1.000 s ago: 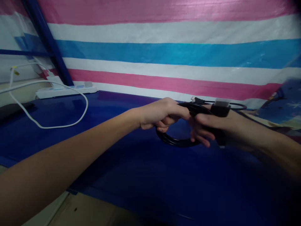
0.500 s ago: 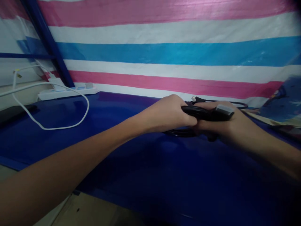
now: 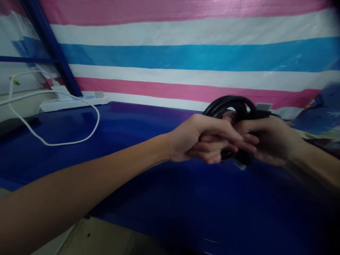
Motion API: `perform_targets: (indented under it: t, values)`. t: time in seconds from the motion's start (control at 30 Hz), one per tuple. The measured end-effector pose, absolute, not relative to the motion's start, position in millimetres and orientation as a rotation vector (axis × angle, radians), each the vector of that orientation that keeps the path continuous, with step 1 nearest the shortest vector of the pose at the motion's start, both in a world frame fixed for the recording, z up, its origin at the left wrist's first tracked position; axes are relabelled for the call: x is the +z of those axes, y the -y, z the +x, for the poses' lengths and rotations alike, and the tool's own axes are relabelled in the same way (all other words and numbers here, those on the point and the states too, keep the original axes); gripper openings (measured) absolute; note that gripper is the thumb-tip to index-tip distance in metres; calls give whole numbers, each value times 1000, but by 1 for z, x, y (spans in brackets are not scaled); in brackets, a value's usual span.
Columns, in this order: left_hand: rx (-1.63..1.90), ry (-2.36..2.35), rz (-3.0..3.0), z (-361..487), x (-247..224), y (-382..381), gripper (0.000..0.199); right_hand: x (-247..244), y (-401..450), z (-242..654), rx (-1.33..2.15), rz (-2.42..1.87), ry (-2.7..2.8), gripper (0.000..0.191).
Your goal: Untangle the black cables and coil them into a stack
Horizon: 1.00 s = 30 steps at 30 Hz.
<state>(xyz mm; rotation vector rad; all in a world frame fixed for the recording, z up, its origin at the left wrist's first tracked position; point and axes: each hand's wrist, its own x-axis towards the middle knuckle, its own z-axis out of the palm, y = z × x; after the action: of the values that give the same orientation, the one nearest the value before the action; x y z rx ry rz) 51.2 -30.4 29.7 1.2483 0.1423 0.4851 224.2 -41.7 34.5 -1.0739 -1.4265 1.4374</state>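
A coiled black cable (image 3: 225, 104) is bunched between my two hands above the blue table. My left hand (image 3: 212, 138) has its fingers curled round the lower part of the coil, and its fingertips reach my right hand. My right hand (image 3: 273, 138) grips the coil from the right side. A connector with a pale grey end (image 3: 264, 106) sticks up above my right hand. Another pale end (image 3: 240, 165) shows below the hands. The fingers are partly blurred and overlap each other.
A white power strip (image 3: 75, 103) with a plugged-in adapter lies at the back left. A white cable (image 3: 63, 144) loops over the blue table (image 3: 159, 198). A dark flat object (image 3: 18, 128) is at the left edge. Behind hangs a striped sheet (image 3: 186, 56).
The coil has turned so that its loops now stand above my hands. My left hand has rolled over and its fingers now show. The connector has moved up beyond my right hand.
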Motion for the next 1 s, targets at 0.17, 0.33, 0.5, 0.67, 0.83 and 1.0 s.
perform_targets:
  t: [0.17,0.33,0.5,0.67,0.83,1.0]
  values:
    - [986,-445,1223,63,20,10,39,30,43,211,1150,-1024,1385,4]
    - [1121,-607,1360,63,13,2,30,32,45,214,965,-1052,1591,6]
    - [782,-470,1614,57,11,1,16,37,36,237,807,-1320,1874,5]
    - [55,-46,1417,45,18,8,43,35,37,230,932,-1205,1956,9]
    - [-29,-113,1375,44,21,8,40,35,42,221,968,-1182,1979,5]
    - [745,-559,1476,58,13,-6,22,29,37,220,801,-1328,1807,11]
